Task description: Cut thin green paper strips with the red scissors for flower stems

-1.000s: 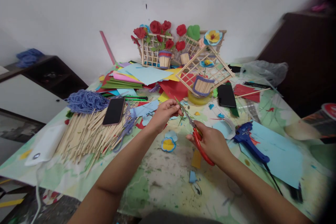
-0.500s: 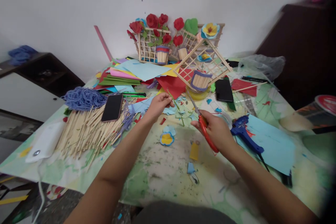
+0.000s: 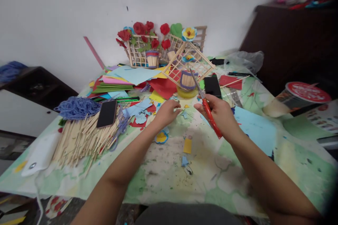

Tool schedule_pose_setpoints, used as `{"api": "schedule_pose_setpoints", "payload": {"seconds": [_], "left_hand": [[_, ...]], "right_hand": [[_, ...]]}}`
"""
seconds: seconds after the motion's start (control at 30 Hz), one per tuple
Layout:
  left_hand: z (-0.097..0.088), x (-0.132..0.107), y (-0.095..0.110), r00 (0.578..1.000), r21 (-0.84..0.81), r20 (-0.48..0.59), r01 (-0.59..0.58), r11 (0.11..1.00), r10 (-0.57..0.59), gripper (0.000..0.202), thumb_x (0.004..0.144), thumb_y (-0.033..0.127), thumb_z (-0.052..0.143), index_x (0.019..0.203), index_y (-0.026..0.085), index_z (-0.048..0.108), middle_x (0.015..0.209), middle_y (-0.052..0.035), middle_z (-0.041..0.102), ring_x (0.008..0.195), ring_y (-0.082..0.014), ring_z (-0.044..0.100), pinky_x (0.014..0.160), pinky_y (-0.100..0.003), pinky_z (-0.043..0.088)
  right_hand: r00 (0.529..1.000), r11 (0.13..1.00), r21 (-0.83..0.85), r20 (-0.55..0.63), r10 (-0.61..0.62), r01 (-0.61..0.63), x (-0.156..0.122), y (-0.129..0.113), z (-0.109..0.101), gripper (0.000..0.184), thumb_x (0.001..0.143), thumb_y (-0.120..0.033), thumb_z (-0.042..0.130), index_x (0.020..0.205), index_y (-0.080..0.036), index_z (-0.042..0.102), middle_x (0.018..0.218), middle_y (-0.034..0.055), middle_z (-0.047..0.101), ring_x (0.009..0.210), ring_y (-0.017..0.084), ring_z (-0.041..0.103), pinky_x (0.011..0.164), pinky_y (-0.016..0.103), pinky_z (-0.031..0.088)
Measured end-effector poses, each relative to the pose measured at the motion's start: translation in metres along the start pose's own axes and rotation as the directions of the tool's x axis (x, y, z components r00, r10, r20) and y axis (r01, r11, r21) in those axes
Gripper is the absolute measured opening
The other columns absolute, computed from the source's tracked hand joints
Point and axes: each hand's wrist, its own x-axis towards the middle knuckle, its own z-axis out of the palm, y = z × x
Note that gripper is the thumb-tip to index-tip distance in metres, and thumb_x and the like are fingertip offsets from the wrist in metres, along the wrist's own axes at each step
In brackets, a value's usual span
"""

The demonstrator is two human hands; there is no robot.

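Observation:
My right hand is wrapped round a pair of scissors with orange-red handles. Their blades look closed and point up and away, overlapping the view of a small stick pot on a diamond-shaped lattice. To the left, my left hand is pinched above the table; the thin green stem it held shows only faintly at the fingertips. Below that hand lies a yellow paper flower with a blue edge. Paper scraps are scattered between the hands.
Bamboo sticks, a phone and purple yarn lie left. Coloured paper sheets and lattices with red paper flowers stand behind. On the right are a blue sheet and a lidded cup.
The view has swung right. My right hand has lifted the scissors so they point more steeply upward, and now blocks most of the blue glue gun. The green stem shows less clearly.

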Motion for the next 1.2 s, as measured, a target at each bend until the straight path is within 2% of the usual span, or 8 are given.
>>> {"api": "schedule_pose_setpoints", "payload": {"seconds": [0.1, 0.33, 0.53, 0.7, 0.83, 0.97, 1.07, 1.2], "left_hand": [[0.011, -0.003, 0.009, 0.993, 0.122, 0.114, -0.023, 0.992, 0.009, 0.012, 0.080, 0.025, 0.057, 0.083, 0.016, 0.065, 0.088, -0.0071, 0.065, 0.088, -0.0197, 0.057, 0.082, -0.031, 0.042], [0.009, -0.009, 0.001, 0.957, 0.390, -0.016, 0.272, 0.880, -0.288, 0.028, 0.082, 0.041, 0.052, 0.079, 0.016, 0.064, 0.086, -0.0109, 0.064, 0.086, -0.0233, 0.058, 0.072, -0.031, 0.044], [0.015, -0.009, -0.009, 0.907, 0.388, 0.079, 0.354, 0.851, -0.413, 0.026, 0.081, 0.034, 0.047, 0.081, 0.015, 0.064, 0.087, -0.0124, 0.066, 0.083, -0.0232, 0.061, 0.067, -0.029, 0.043], [0.007, -0.005, -0.018, 0.890, 0.206, 0.189, 0.378, 0.903, -0.416, 0.019, 0.078, 0.024, 0.047, 0.073, 0.015, 0.063, 0.078, -0.0093, 0.066, 0.075, -0.0201, 0.060, 0.066, -0.027, 0.042], [-0.020, -0.005, -0.016, 0.938, -0.078, 0.187, 0.310, 0.947, -0.292, 0.016, 0.079, 0.028, 0.049, 0.074, 0.016, 0.057, 0.081, -0.0067, 0.065, 0.079, -0.0190, 0.059, 0.070, -0.028, 0.043], [-0.043, -0.015, -0.003, 0.937, -0.642, 0.349, 0.268, 0.718, -0.037, 0.022, 0.084, 0.038, 0.049, 0.081, 0.016, 0.050, 0.085, -0.0064, 0.066, 0.078, -0.0143, 0.059, 0.071, -0.026, 0.044], [-0.049, -0.021, 0.010, 0.896, -0.741, 0.441, 0.330, 0.585, 0.053, 0.023, 0.084, 0.039, 0.053, 0.083, 0.016, 0.048, 0.072, -0.0029, 0.062, 0.065, -0.0103, 0.054, 0.065, -0.024, 0.042], [-0.047, -0.023, 0.022, 0.857, -0.738, 0.506, 0.372, 0.564, 0.097, 0.024, 0.082, 0.038, 0.056, 0.082, 0.016, 0.048, 0.064, 0.0005, 0.057, 0.060, -0.0090, 0.050, 0.060, -0.023, 0.038]], "right_hand": [[1.000, 1.000, 0.019, 0.012, -0.009, 0.009, -0.001, -0.001, 0.000, 0.038, 0.081, -0.051, 0.051, 0.100, -0.021, 0.062, 0.060, -0.0009, 0.052, 0.055, 0.013, 0.042, 0.051, 0.024, 0.028], [0.999, 1.000, -0.004, 0.046, 0.000, 0.000, 0.000, -0.002, 0.000, 0.031, 0.081, -0.050, 0.051, 0.087, -0.021, 0.060, 0.061, -0.0008, 0.051, 0.053, 0.012, 0.038, 0.051, 0.025, 0.025], [0.996, 0.999, -0.047, 0.084, 0.020, -0.016, 0.002, -0.005, 0.003, 0.029, 0.080, -0.049, 0.053, 0.081, -0.021, 0.057, 0.061, -0.0012, 0.048, 0.054, 0.012, 0.037, 0.051, 0.024, 0.025], [0.996, 1.000, -0.007, 0.091, 0.025, -0.024, 0.003, -0.002, 0.007, 0.028, 0.079, -0.049, 0.055, 0.083, -0.021, 0.060, 0.061, -0.0010, 0.049, 0.053, 0.012, 0.038, 0.050, 0.024, 0.026], [0.996, 0.980, 0.186, 0.075, 0.052, -0.066, 0.005, 0.008, 0.014, 0.031, 0.076, -0.048, 0.059, 0.090, -0.021, 0.062, 0.058, -0.0015, 0.051, 0.050, 0.012, 0.041, 0.047, 0.024, 0.029], [0.974, 0.834, 0.504, 0.139, 0.181, -0.227, 0.009, 0.012, 0.024, 0.043, 0.071, -0.049, 0.065, 0.101, -0.019, 0.058, 0.057, -0.0014, 0.058, 0.040, 0.011, 0.043, 0.041, 0.025, 0.035], [0.956, 0.707, 0.644, 0.213, 0.201, -0.292, 0.008, 0.007, 0.028, 0.050, 0.065, -0.047, 0.071, 0.102, -0.019, 0.054, 0.065, 0.0007, 0.064, 0.039, 0.011, 0.048, 0.039, 0.025, 0.038], [0.953, 0.608, 0.734, 0.247, 0.173, -0.301, 0.004, -0.001, 0.033, 0.052, 0.063, -0.040, 0.073, 0.104, -0.019, 0.050, 0.059, -0.0020, 0.062, 0.042, 0.012, 0.051, 0.039, 0.023, 0.040]]}}
